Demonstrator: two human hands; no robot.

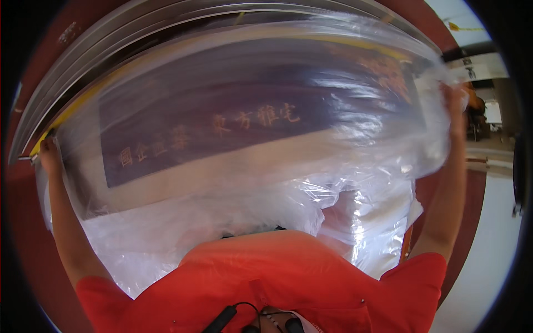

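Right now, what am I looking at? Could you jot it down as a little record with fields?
Left hand: grips the left edge of the clear plastic sheet
Right hand: grips the sheet's right edge, raised
Under the plastic: dark purple panel with gold characters and a pale lower band
Behind: curved metal rails
Clothing: red-orange shirt
Surroundings: reddish-brown floor

Short-sleeved orange-red shirt (277, 272), bare forearms, a black cable (244, 306) at the chest.

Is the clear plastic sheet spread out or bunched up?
Spread out: the left hand and right hand hold the plastic sheet wide apart.
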